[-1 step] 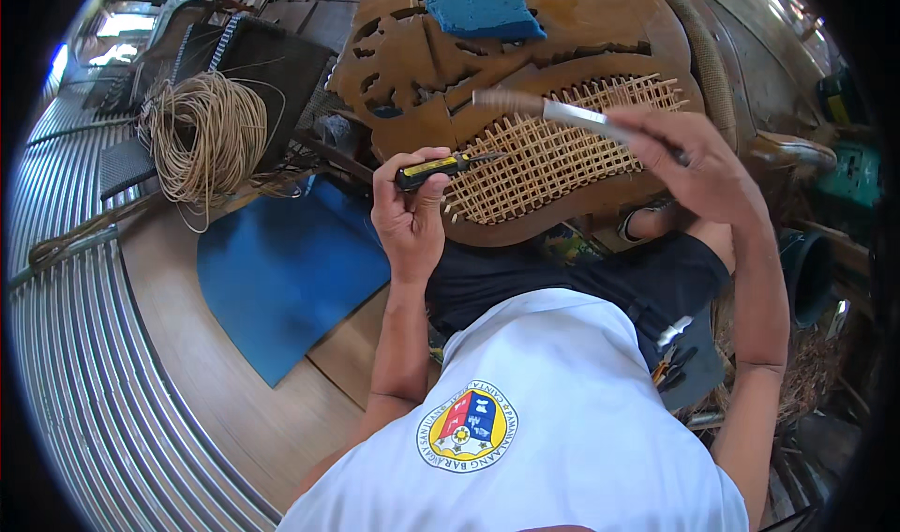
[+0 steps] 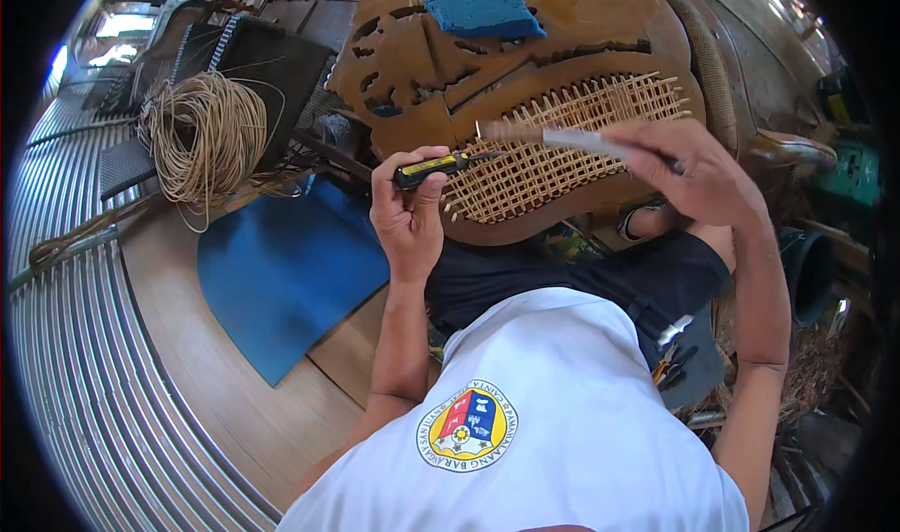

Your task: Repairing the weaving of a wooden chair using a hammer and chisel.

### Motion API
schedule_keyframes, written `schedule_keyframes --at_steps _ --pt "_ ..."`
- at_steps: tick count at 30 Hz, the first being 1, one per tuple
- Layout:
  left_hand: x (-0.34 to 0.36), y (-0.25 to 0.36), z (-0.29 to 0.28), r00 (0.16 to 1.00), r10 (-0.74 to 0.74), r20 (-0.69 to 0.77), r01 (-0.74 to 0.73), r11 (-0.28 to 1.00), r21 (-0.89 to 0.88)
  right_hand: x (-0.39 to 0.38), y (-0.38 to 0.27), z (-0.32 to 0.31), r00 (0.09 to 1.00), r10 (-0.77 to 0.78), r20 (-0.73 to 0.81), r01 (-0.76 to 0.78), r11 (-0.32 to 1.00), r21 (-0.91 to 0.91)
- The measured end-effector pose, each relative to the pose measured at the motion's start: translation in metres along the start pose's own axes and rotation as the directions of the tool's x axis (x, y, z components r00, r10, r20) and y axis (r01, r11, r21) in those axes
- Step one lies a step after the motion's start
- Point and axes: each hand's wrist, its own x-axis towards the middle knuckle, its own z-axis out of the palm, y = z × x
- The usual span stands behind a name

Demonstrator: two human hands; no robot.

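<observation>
My left hand is closed around the black and yellow handle of a screwdriver. Its thin shaft points right, over the near left part of the woven cane panel; whether the tip touches the strands I cannot tell. In my right hand is a long, narrow tool, blurred, with a silvery middle and a brownish far end. That brown end hovers just above the screwdriver's shaft. The cane panel fills an opening in a carved brown wooden chair part, and cane ends stick out along its borders.
A blue foam piece rests on the carved wood. To the left hangs a coil of cane, above a blue sheet lying on boards. Corrugated metal runs along the left. Pliers-like tools lie by my right thigh.
The brown end of the tool in my right hand has dropped toward the screwdriver, and the right hand has shifted slightly down. My left hand keeps its place.
</observation>
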Motion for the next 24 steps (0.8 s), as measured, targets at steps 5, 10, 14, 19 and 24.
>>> schedule_keyframes --at_steps 5,10,14,19,24 --pt "0.004 0.01 0.004 0.999 0.037 -0.024 -0.039 0.994 -0.098 -0.007 0.007 -0.009 0.988 0.028 -0.15 -0.021 0.999 0.044" --pt "0.005 -0.005 0.011 0.999 0.024 0.037 -0.024 1.0 0.01 -0.006 0.012 -0.008 0.955 0.011 -0.296 0.019 0.995 0.1" --pt "0.007 -0.001 0.011 0.999 0.016 0.04 -0.015 1.0 -0.023 -0.009 0.008 -0.012 0.999 0.052 -0.015 -0.051 0.998 0.021" --pt "0.013 0.008 0.02 0.999 0.031 -0.01 -0.032 0.991 -0.128 -0.014 0.02 -0.02 0.957 0.025 -0.29 -0.007 0.998 0.063" --pt "0.012 -0.004 0.022 0.996 0.055 0.074 -0.053 0.998 -0.026 -0.008 0.011 -0.018 0.983 0.03 -0.18 -0.032 0.999 -0.007"
